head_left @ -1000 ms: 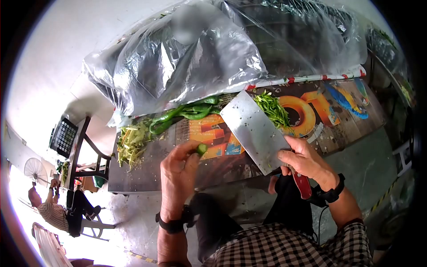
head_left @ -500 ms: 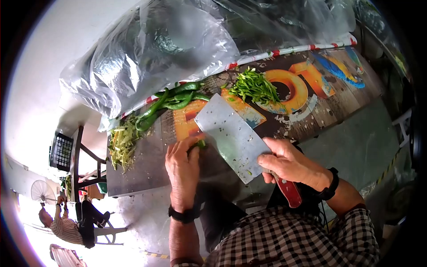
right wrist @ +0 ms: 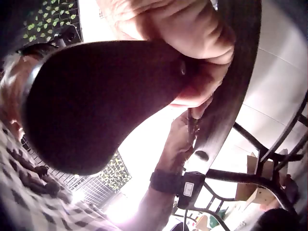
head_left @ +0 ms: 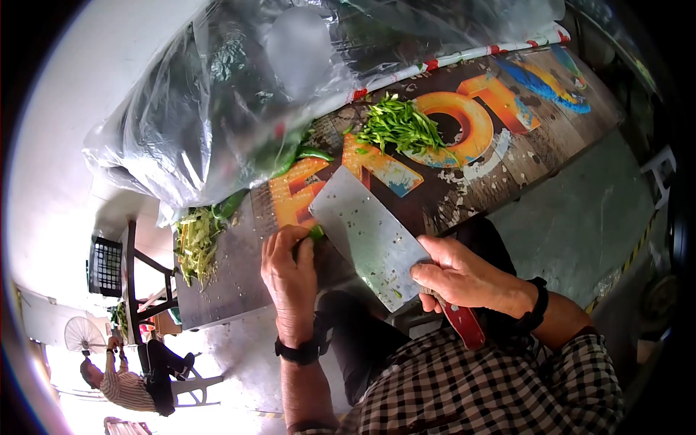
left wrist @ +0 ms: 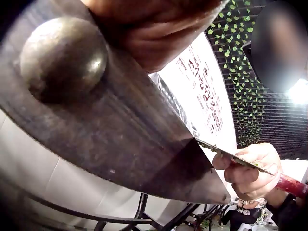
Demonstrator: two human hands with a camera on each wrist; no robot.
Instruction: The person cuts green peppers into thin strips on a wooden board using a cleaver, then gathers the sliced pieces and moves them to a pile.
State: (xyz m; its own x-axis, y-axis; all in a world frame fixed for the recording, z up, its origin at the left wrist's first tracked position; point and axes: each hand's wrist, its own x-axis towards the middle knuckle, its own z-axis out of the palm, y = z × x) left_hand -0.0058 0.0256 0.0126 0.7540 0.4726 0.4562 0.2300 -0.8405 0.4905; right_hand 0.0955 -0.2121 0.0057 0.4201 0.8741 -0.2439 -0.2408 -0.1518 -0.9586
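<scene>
My left hand (head_left: 288, 270) is over the near edge of the table, pinching a short piece of green pepper (head_left: 316, 232) between thumb and fingers. In my right hand (head_left: 467, 274) is a cleaver, gripped by its red handle (head_left: 464, 326), thumb on the blade near the handle. The broad blade (head_left: 370, 235) tilts up to the left, bits of green stuck to it, its far corner close to the pepper piece. The left wrist view shows the blade edge-on beside the right hand (left wrist: 255, 168). The dark handle end (right wrist: 96, 106) fills much of the right wrist view.
Sliced green pepper strips (head_left: 402, 129) lie heaped on the printed table (head_left: 522, 156). At its left end is a pale heap of trimmings (head_left: 196, 243). Whole green peppers (head_left: 313, 154) lie partly behind clear plastic sheeting (head_left: 167, 138). A person (head_left: 130, 380) sits at the far left.
The head view has turned, so the table and its heaps sit further up and left. Both hands keep hold of the pepper piece and cleaver. More of the whole peppers are hidden behind the plastic.
</scene>
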